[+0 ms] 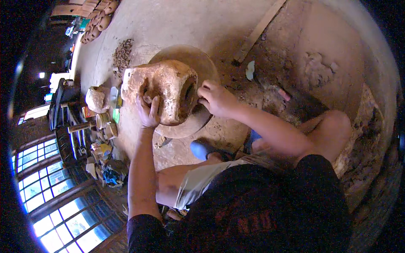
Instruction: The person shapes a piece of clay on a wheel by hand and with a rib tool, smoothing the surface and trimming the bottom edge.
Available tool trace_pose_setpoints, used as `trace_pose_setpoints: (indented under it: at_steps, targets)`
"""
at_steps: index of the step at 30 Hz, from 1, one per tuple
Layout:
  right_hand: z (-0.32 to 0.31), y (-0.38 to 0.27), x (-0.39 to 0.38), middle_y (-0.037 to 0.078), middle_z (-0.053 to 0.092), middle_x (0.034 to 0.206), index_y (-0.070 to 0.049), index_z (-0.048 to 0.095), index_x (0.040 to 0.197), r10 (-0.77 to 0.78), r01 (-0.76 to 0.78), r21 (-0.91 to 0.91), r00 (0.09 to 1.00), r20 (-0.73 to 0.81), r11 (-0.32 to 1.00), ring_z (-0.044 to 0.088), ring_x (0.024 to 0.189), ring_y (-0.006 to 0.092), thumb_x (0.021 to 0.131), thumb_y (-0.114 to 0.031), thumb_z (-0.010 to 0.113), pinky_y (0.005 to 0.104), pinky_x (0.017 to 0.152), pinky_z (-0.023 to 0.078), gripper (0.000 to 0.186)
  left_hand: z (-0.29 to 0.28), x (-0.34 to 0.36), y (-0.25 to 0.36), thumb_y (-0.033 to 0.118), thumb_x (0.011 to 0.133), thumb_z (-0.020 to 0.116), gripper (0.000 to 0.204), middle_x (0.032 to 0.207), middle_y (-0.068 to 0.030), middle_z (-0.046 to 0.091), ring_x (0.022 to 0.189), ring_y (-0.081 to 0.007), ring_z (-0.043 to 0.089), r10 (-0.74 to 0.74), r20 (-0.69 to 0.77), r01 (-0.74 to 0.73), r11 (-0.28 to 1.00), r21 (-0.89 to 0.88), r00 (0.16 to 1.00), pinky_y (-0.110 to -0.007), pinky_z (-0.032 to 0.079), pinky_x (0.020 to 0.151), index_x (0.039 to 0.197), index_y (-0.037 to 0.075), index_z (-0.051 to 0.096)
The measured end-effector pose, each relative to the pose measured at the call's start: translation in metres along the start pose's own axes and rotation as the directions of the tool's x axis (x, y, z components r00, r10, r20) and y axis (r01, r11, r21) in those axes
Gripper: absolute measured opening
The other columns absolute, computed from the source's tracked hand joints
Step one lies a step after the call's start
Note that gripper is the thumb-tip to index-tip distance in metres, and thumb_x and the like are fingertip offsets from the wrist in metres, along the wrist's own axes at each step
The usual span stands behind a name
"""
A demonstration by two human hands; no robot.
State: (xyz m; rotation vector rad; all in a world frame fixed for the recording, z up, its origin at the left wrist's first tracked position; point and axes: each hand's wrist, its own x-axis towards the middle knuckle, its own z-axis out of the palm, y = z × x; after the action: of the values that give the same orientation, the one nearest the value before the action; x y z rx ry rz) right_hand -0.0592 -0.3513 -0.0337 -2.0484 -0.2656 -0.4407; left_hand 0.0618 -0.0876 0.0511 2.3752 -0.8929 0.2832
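A large, mottled tan and white hollow piece (168, 84) rests on a round wheel disc (193, 130), with a dark opening at its right end. My left hand (149, 109) holds the piece at its lower left, fingers bent over its surface beside a dark hollow. My right hand (215, 97) is at the piece’s right rim, with fingers curled in a closed grip; whatever they may hold is hidden.
A pale lumpy piece (95, 99) and assorted containers (103, 122) lie at left, stacked clay pots (95, 27) at upper left. A long board (259, 29), crumbled clay (122, 52) and a red-handled tool (283, 93) lie on the floor. Blue sandals (198, 149) are on my feet.
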Motion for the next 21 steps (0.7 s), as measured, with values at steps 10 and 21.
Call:
trace_pose_setpoints:
  at_steps: [10,21]
  targets:
    - [0.022,0.0,0.007,0.028,0.065,0.104,-0.012,0.046,0.154,0.22,-0.097,-0.241,0.798,0.562,0.966,0.068,0.09,0.0449,0.083,-0.014,0.068,0.0501,0.08,0.058,0.074,0.004,0.01,-0.004,0.024,0.093,0.063,0.068,0.147,-0.0247,0.051,0.135,-0.0387,0.048,-0.08,0.091,0.095,0.98,-0.174,0.993,-0.044,0.032,0.117,0.15,-0.006,0.041]
    - [0.039,-0.016,-0.01,0.003,0.051,0.065,-0.018,0.062,0.111,-0.088,-0.883,0.433,0.453,0.887,-0.183,0.042,0.049,0.0098,0.085,-0.019,0.065,0.0261,0.042,0.038,0.027,-0.001,0.008,-0.009,0.03,0.093,0.065,0.071,0.145,-0.0279,0.05,0.134,-0.0415,0.048,-0.152,0.101,0.17,0.964,-0.206,0.983,-0.046,0.034,0.117,0.147,-0.009,0.042]
